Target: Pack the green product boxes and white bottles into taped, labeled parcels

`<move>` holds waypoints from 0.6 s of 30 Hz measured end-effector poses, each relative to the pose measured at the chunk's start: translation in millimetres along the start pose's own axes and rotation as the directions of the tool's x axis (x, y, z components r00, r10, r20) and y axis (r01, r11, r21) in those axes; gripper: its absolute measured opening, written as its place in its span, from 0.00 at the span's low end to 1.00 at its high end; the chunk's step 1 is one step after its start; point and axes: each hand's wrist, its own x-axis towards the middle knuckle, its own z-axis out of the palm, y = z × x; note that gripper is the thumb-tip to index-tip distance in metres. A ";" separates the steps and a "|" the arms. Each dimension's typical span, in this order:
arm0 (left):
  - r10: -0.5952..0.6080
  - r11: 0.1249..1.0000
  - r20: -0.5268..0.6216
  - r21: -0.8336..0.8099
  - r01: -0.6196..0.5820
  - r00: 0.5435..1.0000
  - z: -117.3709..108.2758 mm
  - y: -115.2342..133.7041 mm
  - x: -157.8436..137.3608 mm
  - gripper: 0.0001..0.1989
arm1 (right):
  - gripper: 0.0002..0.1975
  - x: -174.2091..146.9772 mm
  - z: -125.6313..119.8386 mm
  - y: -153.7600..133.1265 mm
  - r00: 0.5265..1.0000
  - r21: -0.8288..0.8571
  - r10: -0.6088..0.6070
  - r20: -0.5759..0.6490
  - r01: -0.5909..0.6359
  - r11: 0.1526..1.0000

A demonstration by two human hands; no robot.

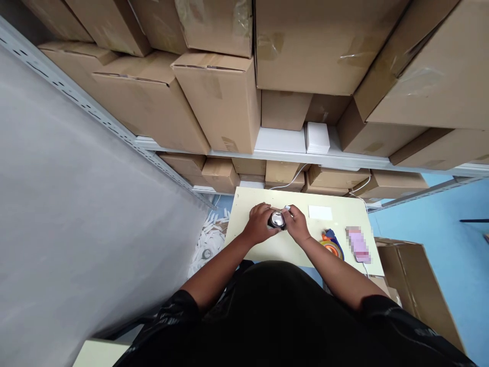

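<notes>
Small round shiny object with a dark rim and silvery face, too small and too covered to identify; my fingers hide most of its edge. It sits between my two hands, above the middle of the pale yellow rectangular tabletop; can't tell if it rests on the surface or is lifted. My left hand wraps the object from the left, fingers curled narrow over its top and side, holding it. My right hand closes in from the right, fingertips pinched narrow on a tiny white piece at the object's upper right edge; what that piece is, unclear. Whether the piece is attached to the object, can't tell.

Right of my hands: white paper rectangle lying flat, apart from my fingers. Near my right forearm, an orange and blue tape dispenser with a roll, partly hidden by the arm. Further right, a pink flat item, blurred out. Brown cardboard boxes fill the grey metal shelving beyond the table. White scraps heaped on the floor left of the table, partly cut off by it.
</notes>
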 end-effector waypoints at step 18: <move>-0.194 0.619 -0.205 -0.784 -0.043 0.959 -56.5 24.4 27.9 0.31 | 0.53 -30.1 -10.8 20.0 0.951 -0.115 -0.073 0.301 0.112 0.987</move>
